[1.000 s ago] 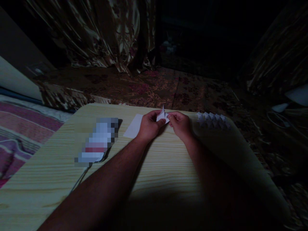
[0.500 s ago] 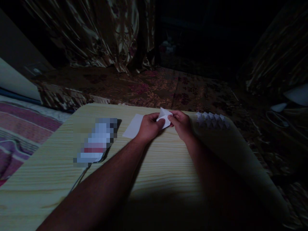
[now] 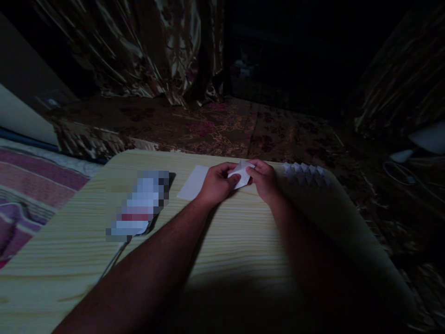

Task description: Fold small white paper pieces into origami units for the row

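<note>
Between my two hands is a small folded white paper [image 3: 243, 177], its creased faces turned up towards me. My left hand [image 3: 219, 183] pinches its left side, thumb on top and the other fingers behind or beneath. On the right side, my right hand [image 3: 263, 178] grips the paper with thumb and fingertips. A stack or sheet of white paper [image 3: 193, 182] lies flat on the table just left of my left hand, partly covered by it. Two rows of small folded paper pieces [image 3: 308, 175] stand beyond my right hand.
A blurred-out phone-like device [image 3: 141, 202] with a cable [image 3: 111, 260] lies on the left of the pale wooden table [image 3: 239, 241]. A striped bed cover [image 3: 26, 185] is at the far left. Patterned curtains [image 3: 187, 46] hang behind, and a white cord [image 3: 399, 174] lies at the right.
The folded paper's upright point has tipped down and the paper sits slightly further right. My right thumb has shifted a little along its edge. Everything else looks still.
</note>
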A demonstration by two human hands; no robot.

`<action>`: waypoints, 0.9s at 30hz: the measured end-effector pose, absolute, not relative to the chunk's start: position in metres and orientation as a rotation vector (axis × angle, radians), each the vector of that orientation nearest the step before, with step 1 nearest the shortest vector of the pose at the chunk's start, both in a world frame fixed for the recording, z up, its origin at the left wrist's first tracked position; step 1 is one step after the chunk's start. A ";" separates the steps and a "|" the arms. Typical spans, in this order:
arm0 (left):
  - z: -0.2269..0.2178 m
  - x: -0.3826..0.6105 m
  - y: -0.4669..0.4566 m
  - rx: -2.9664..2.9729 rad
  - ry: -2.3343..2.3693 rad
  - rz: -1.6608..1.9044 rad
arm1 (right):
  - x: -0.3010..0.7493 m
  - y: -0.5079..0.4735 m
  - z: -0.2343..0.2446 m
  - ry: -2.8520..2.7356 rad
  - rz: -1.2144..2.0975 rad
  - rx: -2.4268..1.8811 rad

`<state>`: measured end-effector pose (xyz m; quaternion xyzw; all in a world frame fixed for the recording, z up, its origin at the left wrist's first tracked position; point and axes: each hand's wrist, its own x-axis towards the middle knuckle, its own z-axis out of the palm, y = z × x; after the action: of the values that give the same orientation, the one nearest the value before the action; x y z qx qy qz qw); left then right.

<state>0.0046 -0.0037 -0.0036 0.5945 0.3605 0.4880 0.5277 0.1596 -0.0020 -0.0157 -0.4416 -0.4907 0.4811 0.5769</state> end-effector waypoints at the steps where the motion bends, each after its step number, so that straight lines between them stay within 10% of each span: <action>1: -0.004 0.005 -0.004 1.415 0.860 1.171 | 0.160 -0.002 -0.016 -1.141 1.131 -1.025; 27: 0.000 0.005 -0.006 1.323 0.908 1.239 | 0.162 -0.006 -0.008 -1.060 1.196 -0.996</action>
<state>0.0050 -0.0063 0.0001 0.5539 0.3800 0.5189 0.5287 0.1621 -0.0058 -0.0079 -0.4278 -0.4549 0.5135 0.5885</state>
